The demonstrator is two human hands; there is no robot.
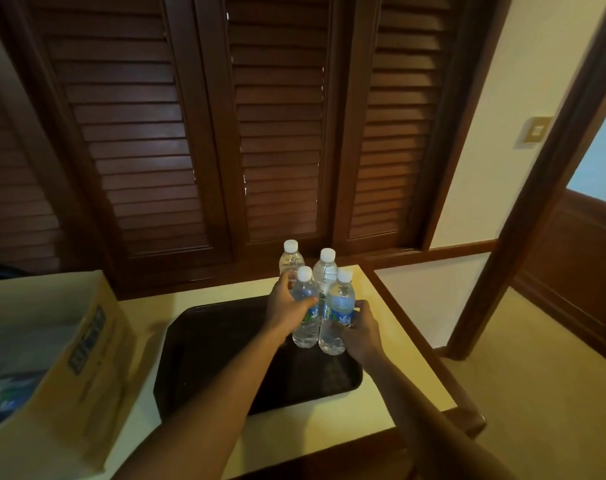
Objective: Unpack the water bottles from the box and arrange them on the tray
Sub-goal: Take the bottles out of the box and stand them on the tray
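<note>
You have four clear, white-capped water bottles upright in a tight cluster at the far right corner of the dark tray (204, 358): near-left bottle (305, 317), near-right bottle (336, 317), far-left bottle (290, 258), far-right bottle (325, 271). The cardboard box (87, 341) stands open at the desk's left edge.

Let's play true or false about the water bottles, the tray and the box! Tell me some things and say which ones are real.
1. Four water bottles stand upright at the tray's far right corner. True: two at the back and two in front.
2. The left hand grips the front left bottle. True.
3. The right hand is inside the cardboard box. False: it holds the front right bottle; the cardboard box sits to the left of the tray.
4. The bottles have red caps. False: the caps are white.
5. The tray is white. False: it is dark, on a pale table.
</note>
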